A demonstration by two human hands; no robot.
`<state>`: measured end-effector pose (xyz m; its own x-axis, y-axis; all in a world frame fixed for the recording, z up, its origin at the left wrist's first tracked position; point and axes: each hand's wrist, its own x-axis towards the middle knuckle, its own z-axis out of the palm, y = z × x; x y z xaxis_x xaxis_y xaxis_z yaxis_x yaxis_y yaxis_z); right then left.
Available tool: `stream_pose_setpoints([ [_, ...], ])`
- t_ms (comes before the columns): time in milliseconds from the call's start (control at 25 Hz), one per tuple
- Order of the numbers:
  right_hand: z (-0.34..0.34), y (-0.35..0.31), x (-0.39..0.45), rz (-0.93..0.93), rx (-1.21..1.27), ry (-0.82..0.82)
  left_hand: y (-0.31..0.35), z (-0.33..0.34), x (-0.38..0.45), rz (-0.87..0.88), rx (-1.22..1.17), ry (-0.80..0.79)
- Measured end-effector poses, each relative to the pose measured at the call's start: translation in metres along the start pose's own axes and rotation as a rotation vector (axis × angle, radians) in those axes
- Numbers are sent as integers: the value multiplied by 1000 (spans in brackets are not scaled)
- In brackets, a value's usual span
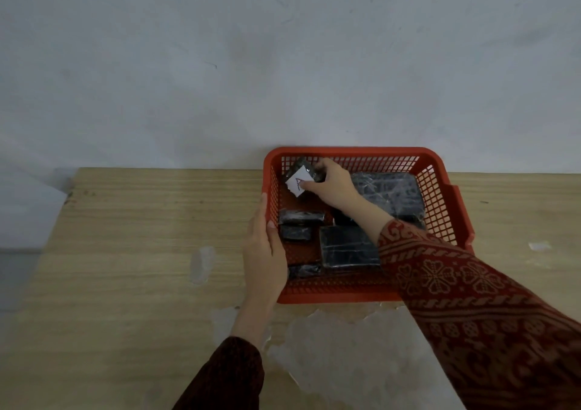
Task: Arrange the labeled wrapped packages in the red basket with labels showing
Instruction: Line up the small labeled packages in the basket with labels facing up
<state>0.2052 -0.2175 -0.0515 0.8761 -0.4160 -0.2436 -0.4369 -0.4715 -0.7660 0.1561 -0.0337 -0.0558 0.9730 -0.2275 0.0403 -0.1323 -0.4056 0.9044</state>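
A red mesh basket (440,196) sits at the back of the wooden table against the wall. My right hand (333,185) reaches into its far left corner and grips a small dark wrapped package (300,175) whose white label faces up, propped against the wall of the basket. My left hand (265,249) holds the basket's left rim. Several other dark plastic-wrapped packages lie inside: a large one (388,194) at the right, a square one (347,246) in the middle front, and small ones (300,222) along the left. No labels show on those.
The wooden table (132,252) stretches left and toward me, with worn pale patches (345,343) in its surface in front of the basket. A grey-white wall (283,63) stands directly behind the basket.
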Motion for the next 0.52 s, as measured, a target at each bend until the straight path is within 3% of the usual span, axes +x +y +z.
stream_pose_setpoints([
  [120, 20, 3, -10, 9, 77, 109, 0, -1, -1, -9, -1, -3],
  [240, 33, 3, -17, -136, 15, 234, 2, -1, -1, -13, -17, -12],
  [400, 41, 10, -21, -220, -356, 157, 2, -1, -1, -23, -28, -22],
  [520, 40, 10, -25, -237, -392, 105, 0, -1, -1, -23, -30, -22],
])
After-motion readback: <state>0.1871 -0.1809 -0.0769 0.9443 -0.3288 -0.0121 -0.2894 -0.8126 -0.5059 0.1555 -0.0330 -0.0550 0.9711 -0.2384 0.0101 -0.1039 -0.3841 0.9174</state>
